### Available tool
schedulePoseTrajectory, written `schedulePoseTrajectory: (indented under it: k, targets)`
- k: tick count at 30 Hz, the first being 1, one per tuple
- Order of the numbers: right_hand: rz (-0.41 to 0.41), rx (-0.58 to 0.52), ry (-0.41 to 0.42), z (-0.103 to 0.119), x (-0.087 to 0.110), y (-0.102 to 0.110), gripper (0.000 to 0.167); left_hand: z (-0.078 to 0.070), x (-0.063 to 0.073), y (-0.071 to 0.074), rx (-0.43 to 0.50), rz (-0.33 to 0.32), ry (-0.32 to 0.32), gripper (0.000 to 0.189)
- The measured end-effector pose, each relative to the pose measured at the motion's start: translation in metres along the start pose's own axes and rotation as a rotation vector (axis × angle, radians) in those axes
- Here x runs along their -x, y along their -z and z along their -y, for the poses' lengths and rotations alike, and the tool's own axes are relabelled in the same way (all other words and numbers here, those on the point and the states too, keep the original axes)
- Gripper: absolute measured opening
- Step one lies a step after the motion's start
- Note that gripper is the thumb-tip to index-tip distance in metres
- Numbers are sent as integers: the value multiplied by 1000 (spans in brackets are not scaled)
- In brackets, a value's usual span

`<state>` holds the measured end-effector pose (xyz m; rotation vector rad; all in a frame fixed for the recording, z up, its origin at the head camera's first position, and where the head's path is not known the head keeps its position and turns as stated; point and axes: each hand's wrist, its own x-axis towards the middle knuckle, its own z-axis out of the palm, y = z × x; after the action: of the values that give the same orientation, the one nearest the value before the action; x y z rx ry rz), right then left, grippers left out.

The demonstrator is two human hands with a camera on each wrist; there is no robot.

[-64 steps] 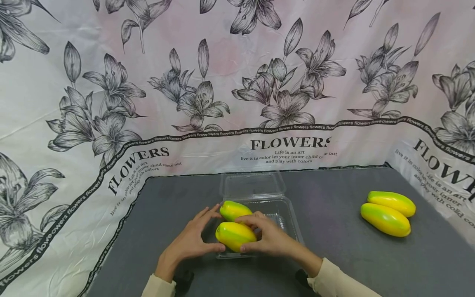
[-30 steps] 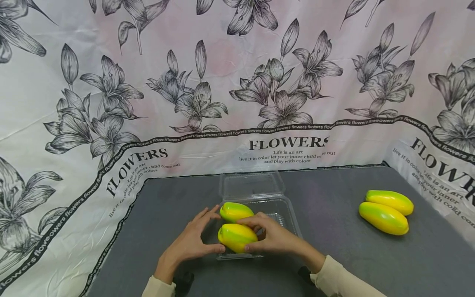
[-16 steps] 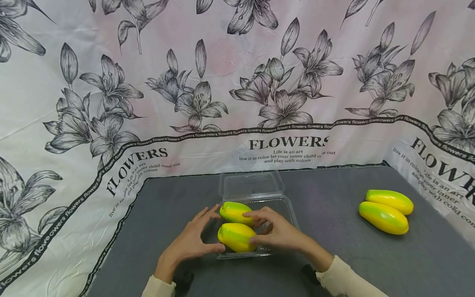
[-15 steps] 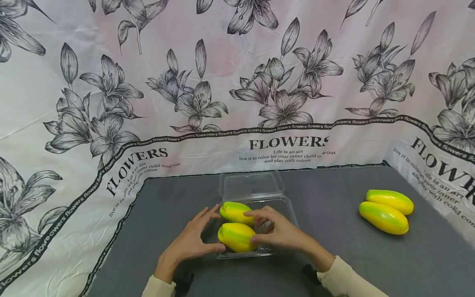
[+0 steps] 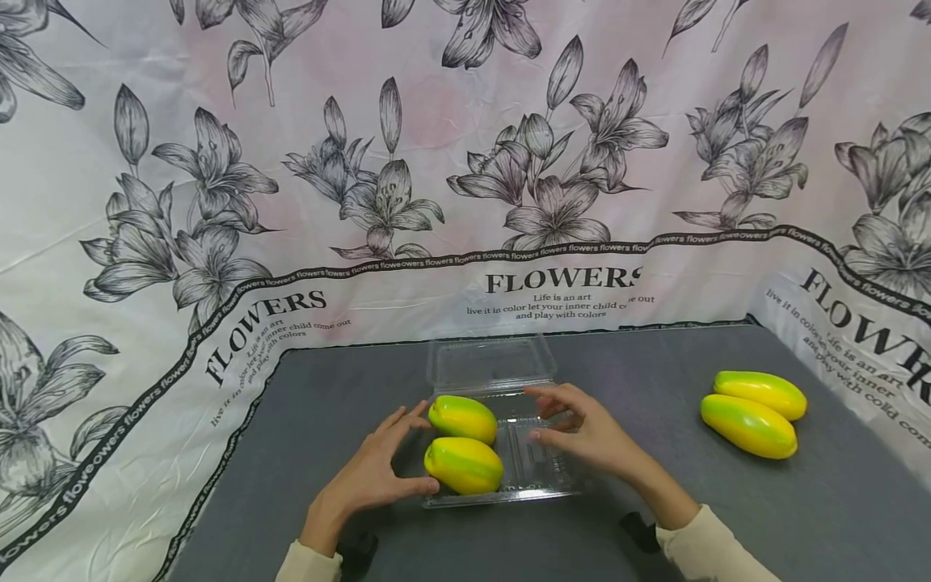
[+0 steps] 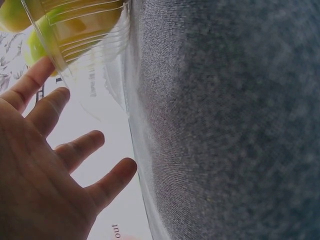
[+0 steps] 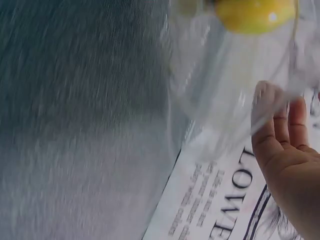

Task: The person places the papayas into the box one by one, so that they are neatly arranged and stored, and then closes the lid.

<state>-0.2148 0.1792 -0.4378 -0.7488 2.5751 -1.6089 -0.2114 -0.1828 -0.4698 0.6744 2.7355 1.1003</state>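
Observation:
Two yellow-green papayas lie side by side in the left part of a clear plastic clamshell box, the front papaya (image 5: 465, 467) nearer me and the back papaya (image 5: 463, 419) behind it. The box (image 5: 509, 495) has its lid (image 5: 490, 364) laid back. My left hand (image 5: 367, 469) stays at the box's left side, thumb and fingers spread; the left wrist view has its fingertips (image 6: 47, 65) right at the clear wall. Over the right part of the box is my right hand (image 5: 592, 432), its loosely bent fingers holding nothing.
Two more papayas, the front one (image 5: 749, 427) and the back one (image 5: 762, 394), lie together on the grey table (image 5: 640, 380) at the right. A flower-printed cloth (image 5: 407, 299) hangs along the back and sides.
My right hand has let go of the front papaya and moved right, away from it. That papaya shifted slightly before release. My left hand has kept its place.

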Motion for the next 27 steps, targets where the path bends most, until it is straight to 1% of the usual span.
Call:
schedulePoseTrajectory:
  k: [5,10,16,21,27]
  targets:
    - [-96,23,5,-2,4,17,56,1,0,0,0,-4,-9,75]
    - [-174,55,-14,-3,11,34,52,1,0,1,1,-4,-17,74]
    - [-262,127,-60,-7,24,56,52,0,0,1,0,-2,-16,73]
    - [-326,164,-62,-14,36,73,52,1,0,1,-3,-2,-22,72]
    - [-429,203,-78,-21,49,94,52,2,-1,0,-8,-3,-20,73]
